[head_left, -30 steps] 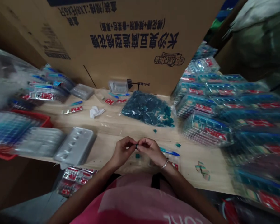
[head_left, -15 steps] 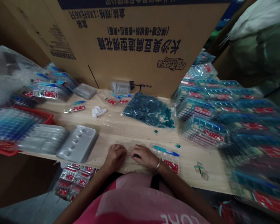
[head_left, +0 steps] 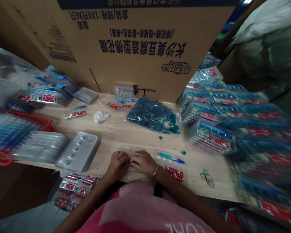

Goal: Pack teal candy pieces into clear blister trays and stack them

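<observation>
The left hand (head_left: 118,164) and right hand (head_left: 143,162) are held curled, close together, at the worktop (head_left: 121,137); whether anything is gripped cannot be told; a clear tray (head_left: 160,160) with a red packet (head_left: 175,174) is set beside the right hand.

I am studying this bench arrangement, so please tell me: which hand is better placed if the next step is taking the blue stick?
Probably the right hand: the blue stick lies on its side, nearby. The left hand is farther, beyond the right. What either holds is hidden.
</observation>
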`<state>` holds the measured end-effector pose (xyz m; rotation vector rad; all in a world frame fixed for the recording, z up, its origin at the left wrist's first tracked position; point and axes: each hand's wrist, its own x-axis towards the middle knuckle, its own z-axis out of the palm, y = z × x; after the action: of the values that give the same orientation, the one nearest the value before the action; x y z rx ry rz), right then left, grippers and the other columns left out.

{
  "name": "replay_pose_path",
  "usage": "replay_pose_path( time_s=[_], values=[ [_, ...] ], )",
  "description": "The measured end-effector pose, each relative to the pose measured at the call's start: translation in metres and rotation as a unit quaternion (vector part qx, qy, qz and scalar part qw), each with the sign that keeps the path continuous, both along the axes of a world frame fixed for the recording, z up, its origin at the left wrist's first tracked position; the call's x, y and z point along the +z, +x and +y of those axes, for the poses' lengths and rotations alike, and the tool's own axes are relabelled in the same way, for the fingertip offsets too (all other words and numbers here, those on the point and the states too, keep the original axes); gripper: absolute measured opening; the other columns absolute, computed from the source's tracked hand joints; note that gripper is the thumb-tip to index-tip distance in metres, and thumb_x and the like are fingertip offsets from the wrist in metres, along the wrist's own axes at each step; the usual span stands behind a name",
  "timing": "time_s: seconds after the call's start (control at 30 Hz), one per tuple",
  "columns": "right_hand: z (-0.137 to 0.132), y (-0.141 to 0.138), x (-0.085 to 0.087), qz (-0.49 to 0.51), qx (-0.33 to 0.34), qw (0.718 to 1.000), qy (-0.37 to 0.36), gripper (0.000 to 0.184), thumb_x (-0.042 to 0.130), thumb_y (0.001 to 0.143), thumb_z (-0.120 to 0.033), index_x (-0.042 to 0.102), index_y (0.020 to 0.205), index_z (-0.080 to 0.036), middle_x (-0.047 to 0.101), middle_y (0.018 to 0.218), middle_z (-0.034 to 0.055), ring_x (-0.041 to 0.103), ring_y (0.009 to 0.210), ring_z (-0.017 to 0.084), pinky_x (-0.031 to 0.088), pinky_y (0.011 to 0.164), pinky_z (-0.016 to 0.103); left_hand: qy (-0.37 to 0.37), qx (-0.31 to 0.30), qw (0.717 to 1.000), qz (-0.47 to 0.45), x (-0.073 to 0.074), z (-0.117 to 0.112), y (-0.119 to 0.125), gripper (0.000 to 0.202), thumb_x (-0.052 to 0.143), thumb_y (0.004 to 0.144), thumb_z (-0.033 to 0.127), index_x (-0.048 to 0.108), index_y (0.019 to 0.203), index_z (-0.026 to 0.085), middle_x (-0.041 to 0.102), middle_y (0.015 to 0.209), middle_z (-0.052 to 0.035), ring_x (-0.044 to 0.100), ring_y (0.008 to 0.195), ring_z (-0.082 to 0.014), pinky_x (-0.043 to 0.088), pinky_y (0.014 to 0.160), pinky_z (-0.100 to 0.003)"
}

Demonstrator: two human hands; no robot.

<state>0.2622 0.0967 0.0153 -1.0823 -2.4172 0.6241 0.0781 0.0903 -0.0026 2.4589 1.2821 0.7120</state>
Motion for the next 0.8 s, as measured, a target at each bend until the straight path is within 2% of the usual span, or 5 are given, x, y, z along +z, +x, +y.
replay_pose_path(
  time_s=[0.17,0.33,0.47,0.6,0.8],
  values=[
    [-0.007,-0.002,0.002,-0.026,-0.034,0.999,0.010,0.013,0.068,0.075,-0.020,0.055,0.070,-0.018,0.059,0.076,0.0016,0.052,0.076,0.016,0.036,0.072,0.029,-0.015,-0.002,1.000,-0.010,0.004,0.000,0.001,0.013,0.052,0.080,0.014,0.063,0.082,0.019,0.065,0.086,-0.0051,0.054,0.082,-0.0187,0.037,0.076,-0.034],
    [-0.001,-0.005,-0.004,0.049,-0.111,0.987,-0.108,0.018,0.070,0.065,-0.012,0.053,0.066,-0.018,0.054,0.069,-0.0026,0.049,0.068,0.013,0.035,0.065,0.025,-0.052,-0.019,0.998,-0.014,0.012,0.000,-0.001,0.012,0.055,0.079,0.021,0.064,0.087,0.020,0.065,0.090,-0.0055,0.055,0.085,-0.0200,0.037,0.078,-0.035],
    [0.009,-0.003,-0.001,0.072,-0.083,0.981,-0.159,0.018,0.072,0.058,-0.010,0.056,0.062,-0.018,0.054,0.065,-0.0044,0.050,0.064,0.012,0.036,0.061,0.023,-0.075,-0.014,0.997,-0.012,0.013,0.001,-0.002,0.013,0.055,0.081,0.027,0.065,0.088,0.021,0.065,0.089,-0.0052,0.056,0.084,-0.0203,0.036,0.077,-0.036],
    [0.014,0.003,0.006,0.113,-0.060,0.961,-0.246,0.011,0.064,0.063,-0.008,0.061,0.067,-0.018,0.057,0.062,-0.0058,0.051,0.057,0.009,0.037,0.055,0.019,-0.082,-0.009,0.997,-0.010,0.011,0.002,-0.001,0.013,0.054,0.080,0.024,0.065,0.087,0.021,0.065,0.089,-0.0050,0.056,0.084,-0.0201,0.036,0.077,-0.035],
    [0.016,0.000,0.007,0.098,-0.080,0.960,-0.251,0.014,0.060,0.059,-0.004,0.060,0.062,-0.017,0.054,0.054,-0.0071,0.046,0.052,0.008,0.031,0.050,0.018,-0.083,-0.017,0.996,-0.010,0.011,0.001,-0.002,0.013,0.054,0.079,0.023,0.064,0.088,0.021,0.065,0.091,-0.0049,0.056,0.086,-0.0201,0.035,0.077,-0.035]
  ],
)
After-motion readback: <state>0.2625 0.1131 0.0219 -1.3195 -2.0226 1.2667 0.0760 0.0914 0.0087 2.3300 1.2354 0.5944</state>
